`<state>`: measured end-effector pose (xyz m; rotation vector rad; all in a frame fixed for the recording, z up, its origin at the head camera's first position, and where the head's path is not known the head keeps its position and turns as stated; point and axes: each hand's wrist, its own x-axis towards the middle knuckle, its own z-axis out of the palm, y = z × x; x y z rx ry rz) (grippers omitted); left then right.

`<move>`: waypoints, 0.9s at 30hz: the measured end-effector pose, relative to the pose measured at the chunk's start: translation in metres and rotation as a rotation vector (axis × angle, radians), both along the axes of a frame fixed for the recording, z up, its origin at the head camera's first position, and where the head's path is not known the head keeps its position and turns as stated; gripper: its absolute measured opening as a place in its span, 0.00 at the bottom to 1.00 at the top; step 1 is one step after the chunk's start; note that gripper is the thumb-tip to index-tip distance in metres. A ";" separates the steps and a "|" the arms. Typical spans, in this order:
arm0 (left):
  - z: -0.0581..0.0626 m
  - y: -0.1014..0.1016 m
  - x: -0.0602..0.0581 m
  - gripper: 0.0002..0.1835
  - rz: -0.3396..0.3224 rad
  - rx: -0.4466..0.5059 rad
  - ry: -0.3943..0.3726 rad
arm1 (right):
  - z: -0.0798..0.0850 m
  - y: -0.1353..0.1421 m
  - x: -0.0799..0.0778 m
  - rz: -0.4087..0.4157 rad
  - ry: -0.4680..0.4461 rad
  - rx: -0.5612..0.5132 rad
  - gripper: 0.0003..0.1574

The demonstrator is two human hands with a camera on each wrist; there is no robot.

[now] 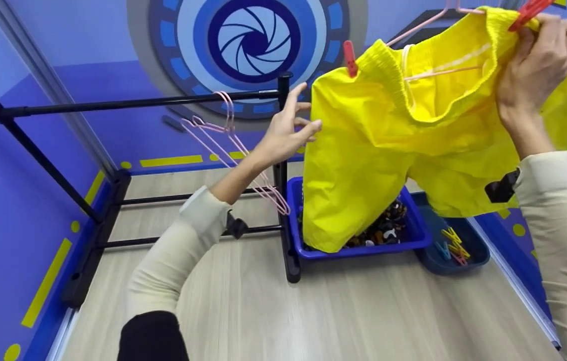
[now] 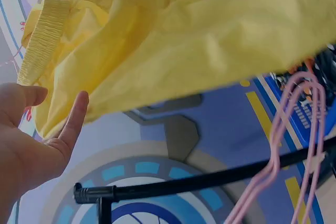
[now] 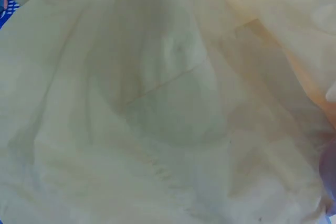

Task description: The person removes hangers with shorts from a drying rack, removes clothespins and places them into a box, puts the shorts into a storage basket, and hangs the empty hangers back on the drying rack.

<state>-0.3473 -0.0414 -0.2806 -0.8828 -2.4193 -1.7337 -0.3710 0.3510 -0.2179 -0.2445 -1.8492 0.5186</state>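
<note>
Yellow shorts with an elastic waistband hang from a pink hanger, held up at the right of the head view. One red clothespin is on the waistband's left side and another red clothespin on its right. My right hand grips the waistband just under the right clothespin. Beside the shorts' left edge is my left hand, its fingers spread and holding nothing; the left wrist view also shows the gap between thumb and fingers. Pale, washed-out fabric fills the right wrist view, hiding the right fingers.
A black garment rack stands at the left, with several pink hangers on its bar. Behind the shorts, a blue basket holds dark patterned cloth. Beside it, a dark teal tub contains several coloured clothespins.
</note>
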 end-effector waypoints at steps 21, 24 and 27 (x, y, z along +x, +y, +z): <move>-0.043 -0.045 -0.020 0.28 0.286 -0.278 -0.053 | -0.070 -0.044 -0.020 0.487 -0.660 0.315 0.21; -0.054 -0.046 -0.018 0.26 0.259 -0.420 -0.098 | -0.083 -0.040 -0.024 0.586 -0.875 0.414 0.21; -0.071 -0.047 -0.014 0.29 0.222 -0.549 -0.115 | -0.102 -0.035 -0.027 0.685 -1.054 0.515 0.20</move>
